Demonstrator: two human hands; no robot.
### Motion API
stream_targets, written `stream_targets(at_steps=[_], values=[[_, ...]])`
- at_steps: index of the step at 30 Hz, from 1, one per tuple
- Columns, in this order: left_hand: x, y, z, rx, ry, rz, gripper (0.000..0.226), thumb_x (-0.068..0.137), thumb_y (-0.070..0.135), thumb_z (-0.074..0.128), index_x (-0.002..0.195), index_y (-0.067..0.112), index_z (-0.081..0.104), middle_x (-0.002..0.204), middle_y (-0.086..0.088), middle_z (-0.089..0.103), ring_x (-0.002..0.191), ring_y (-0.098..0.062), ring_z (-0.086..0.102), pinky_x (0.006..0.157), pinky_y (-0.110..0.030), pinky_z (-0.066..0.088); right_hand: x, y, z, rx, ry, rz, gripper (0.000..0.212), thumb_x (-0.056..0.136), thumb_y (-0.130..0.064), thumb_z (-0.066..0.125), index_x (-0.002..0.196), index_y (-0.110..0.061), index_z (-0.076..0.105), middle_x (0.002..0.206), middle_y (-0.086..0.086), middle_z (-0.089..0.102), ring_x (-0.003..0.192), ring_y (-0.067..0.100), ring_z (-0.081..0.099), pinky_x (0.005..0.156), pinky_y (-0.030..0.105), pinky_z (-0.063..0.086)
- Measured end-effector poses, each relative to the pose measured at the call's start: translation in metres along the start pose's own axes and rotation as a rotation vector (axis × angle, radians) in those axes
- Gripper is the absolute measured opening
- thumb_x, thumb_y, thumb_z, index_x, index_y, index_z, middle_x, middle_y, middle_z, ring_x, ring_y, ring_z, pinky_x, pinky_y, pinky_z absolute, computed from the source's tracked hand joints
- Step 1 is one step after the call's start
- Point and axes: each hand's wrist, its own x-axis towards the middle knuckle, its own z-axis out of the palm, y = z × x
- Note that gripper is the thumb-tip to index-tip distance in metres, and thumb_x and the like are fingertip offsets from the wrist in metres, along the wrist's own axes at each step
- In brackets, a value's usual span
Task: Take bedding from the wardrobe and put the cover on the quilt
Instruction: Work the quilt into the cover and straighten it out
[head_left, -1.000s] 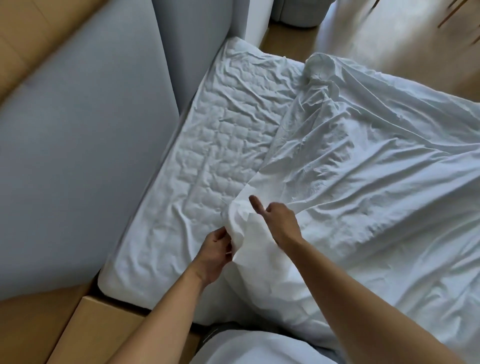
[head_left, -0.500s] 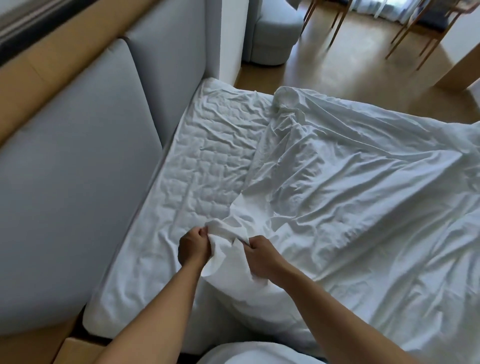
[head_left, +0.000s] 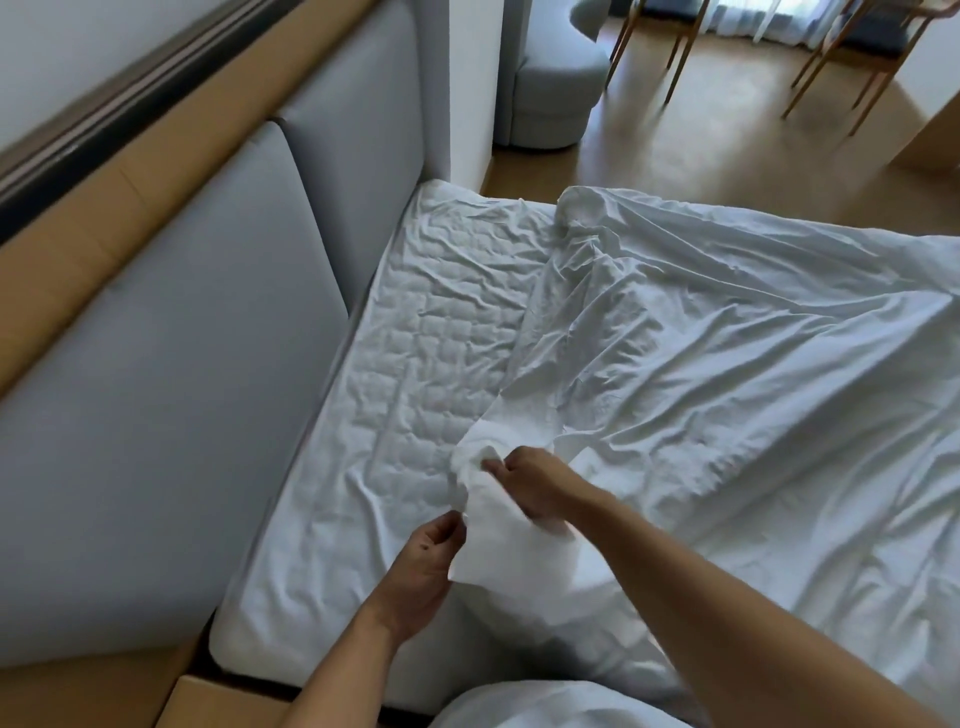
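**Two grips, one corner**

Furthest left stands the grey headboard (head_left: 156, 415), then the bare quilted mattress pad (head_left: 431, 364). Your left hand (head_left: 423, 566) pinches the lower edge of the cover (head_left: 727, 395) at its near corner. Your right hand (head_left: 535, 480), just beyond it, is clamped on the bunched tip. The rest of the cover runs away rightward across the bed, so the pull likely goes left, toward the headboard.
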Motion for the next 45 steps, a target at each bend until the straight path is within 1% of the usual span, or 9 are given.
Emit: stream_targets(at_steps=[5,12,15,21,26,30,37,41,45], values=[[-0.002,0.024,0.011,0.086,-0.017,-0.012,0.036,0.106,0.024,0.047,0.130,0.004,0.065,0.132,-0.020,0.065,0.124,-0.035,0.060,0.107,-0.047,0.048,0.025,-0.008,-0.013,0.005,0.171,0.066,0.061,0.105,-0.054,0.035,0.098,-0.003,0.068,0.107,0.020,0.068,0.106,0.036,0.062,0.080,0.037,0.042],[0.028,0.035,0.024,-0.017,0.359,-0.035,0.030,0.107,0.028,0.048,0.112,0.008,0.071,0.107,-0.015,0.074,0.090,-0.026,0.071,0.071,-0.035,0.059,-0.003,0.009,0.004,0.326,0.550,0.146,0.046,0.094,-0.059,0.056,0.082,-0.016,0.049,0.077,0.002,0.058,0.070,0.022,0.055,0.060,0.038,0.041],[0.037,0.040,0.026,-0.070,0.351,-0.018,0.028,0.105,0.028,0.052,0.106,0.009,0.074,0.104,-0.015,0.075,0.086,-0.027,0.073,0.067,-0.034,0.058,-0.013,0.018,0.010,0.499,0.175,0.204,0.030,0.098,-0.033,0.053,0.088,-0.010,0.069,0.089,0.010,0.071,0.084,0.028,0.068,0.075,0.044,0.056],[0.048,0.038,0.030,-0.289,0.422,-0.059,0.022,0.101,0.020,0.060,0.115,0.008,0.072,0.109,-0.015,0.075,0.090,-0.027,0.074,0.069,-0.034,0.060,-0.038,0.042,0.012,1.235,-0.183,-0.061,0.057,0.095,-0.070,0.045,0.125,-0.029,0.070,0.124,0.004,0.072,0.116,0.024,0.067,0.089,0.031,0.057],[0.057,0.044,0.040,-0.310,0.420,-0.010,0.027,0.090,0.028,0.074,0.099,0.002,0.072,0.092,-0.014,0.076,0.080,-0.025,0.074,0.064,-0.032,0.060,-0.034,0.040,0.025,0.507,0.280,0.108,0.038,0.080,-0.039,0.082,0.108,-0.018,0.068,0.095,-0.007,0.070,0.090,0.020,0.065,0.074,0.031,0.052],[0.059,0.043,0.033,0.074,0.467,0.206,0.042,0.077,0.038,0.082,0.070,0.002,0.060,0.065,-0.014,0.067,0.062,-0.026,0.069,0.059,-0.034,0.060,-0.027,0.041,0.020,0.741,0.428,0.155,0.021,0.086,-0.026,0.079,0.101,-0.016,0.068,0.097,0.001,0.071,0.092,0.024,0.067,0.078,0.038,0.055],[0.046,0.008,0.008,0.498,0.449,0.265,0.060,0.075,0.074,0.067,0.069,0.015,0.055,0.068,-0.003,0.063,0.064,-0.019,0.059,0.066,-0.040,0.051,-0.027,0.040,0.011,0.694,0.480,0.134,0.006,0.084,-0.014,0.069,0.078,-0.013,0.070,0.076,0.003,0.072,0.078,0.029,0.069,0.069,0.047,0.056],[0.048,0.006,0.013,0.293,0.347,0.099,0.026,0.090,0.038,0.073,0.112,0.026,0.065,0.117,0.003,0.066,0.107,-0.019,0.066,0.089,-0.039,0.058,-0.028,0.034,0.005,0.561,0.356,0.032,0.010,0.085,-0.009,0.064,0.088,-0.012,0.073,0.085,0.001,0.074,0.083,0.023,0.069,0.075,0.045,0.058],[0.057,0.023,0.027,0.228,0.175,0.145,0.026,0.097,0.004,0.058,0.113,0.017,0.072,0.111,-0.011,0.074,0.105,-0.033,0.070,0.084,-0.043,0.057,-0.030,0.021,-0.004,0.282,0.265,-0.113,0.028,0.091,-0.025,0.065,0.117,-0.015,0.070,0.108,0.006,0.074,0.100,0.026,0.068,0.086,0.040,0.055]])
